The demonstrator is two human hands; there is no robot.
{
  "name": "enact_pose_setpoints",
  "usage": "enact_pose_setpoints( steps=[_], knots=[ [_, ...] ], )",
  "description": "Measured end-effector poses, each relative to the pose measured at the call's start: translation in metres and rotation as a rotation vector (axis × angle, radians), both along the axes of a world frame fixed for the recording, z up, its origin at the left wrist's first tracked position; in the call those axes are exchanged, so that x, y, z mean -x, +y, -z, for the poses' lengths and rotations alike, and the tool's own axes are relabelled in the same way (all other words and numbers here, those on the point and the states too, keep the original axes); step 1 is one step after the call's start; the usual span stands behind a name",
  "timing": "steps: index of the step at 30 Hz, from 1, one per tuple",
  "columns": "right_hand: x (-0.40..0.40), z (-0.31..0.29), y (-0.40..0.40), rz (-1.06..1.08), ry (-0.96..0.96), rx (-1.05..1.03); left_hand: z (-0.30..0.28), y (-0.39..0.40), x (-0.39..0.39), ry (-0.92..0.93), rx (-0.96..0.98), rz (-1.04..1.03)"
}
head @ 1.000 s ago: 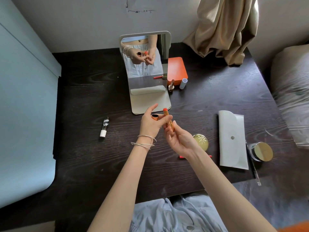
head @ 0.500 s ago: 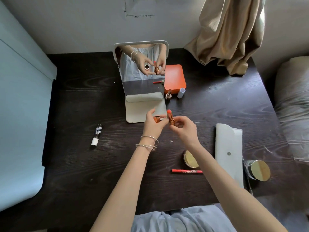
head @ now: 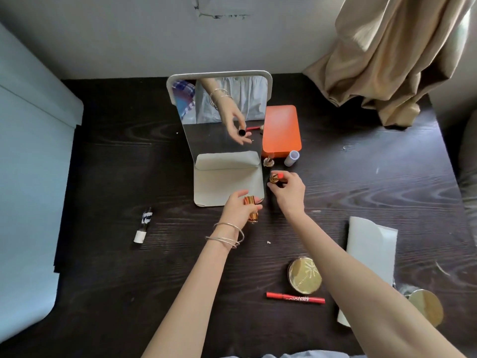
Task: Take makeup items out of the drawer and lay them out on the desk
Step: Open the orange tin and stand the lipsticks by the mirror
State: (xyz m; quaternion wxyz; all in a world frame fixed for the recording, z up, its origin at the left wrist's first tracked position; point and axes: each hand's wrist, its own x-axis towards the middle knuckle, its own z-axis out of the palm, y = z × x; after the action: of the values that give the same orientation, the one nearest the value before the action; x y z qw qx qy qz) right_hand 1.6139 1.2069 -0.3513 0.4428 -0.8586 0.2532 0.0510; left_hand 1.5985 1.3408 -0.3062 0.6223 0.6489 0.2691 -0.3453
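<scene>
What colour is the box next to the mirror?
The box is orange, plain with no pattern. It shows best in the head view, right of the mirror.

Dark wood-grain desk (head: 108,161) fills most of view, far edge against pale grey wall (head: 129,34). Wall paint cracked and scuffed near top centre. Beige curtain (head: 392,55) hangs bunched at far right corner, hem resting on desk, daylight bright along its right edge. Pale blue cabinet or panel (head: 28,151) runs along left edge. Grey cushioned furniture (head: 468,177) just past right edge, partly out of frame.
</scene>
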Motion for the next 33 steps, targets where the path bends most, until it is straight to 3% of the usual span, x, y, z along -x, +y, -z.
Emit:
enact_pose_setpoints(
  steps=[20, 25, 30, 33],
  knots=[
    [0.001, 0.01, 0.006, 0.014, -0.016, 0.003, 0.0, 0.008, 0.002, -0.036, 0.019, -0.001],
    [0.019, -0.011, -0.001, 0.161, -0.002, -0.112, -0.01, -0.001, -0.003, -0.034, 0.038, -0.057],
    [0.062, -0.028, -0.016, -0.067, -0.097, -0.182, -0.018, -0.018, -0.004, -0.073, 0.078, -0.031],
    [0.078, -0.03, -0.023, -0.056, -0.102, -0.252, -0.018, -0.029, 0.0, -0.127, 0.061, 0.006]
  ],
)
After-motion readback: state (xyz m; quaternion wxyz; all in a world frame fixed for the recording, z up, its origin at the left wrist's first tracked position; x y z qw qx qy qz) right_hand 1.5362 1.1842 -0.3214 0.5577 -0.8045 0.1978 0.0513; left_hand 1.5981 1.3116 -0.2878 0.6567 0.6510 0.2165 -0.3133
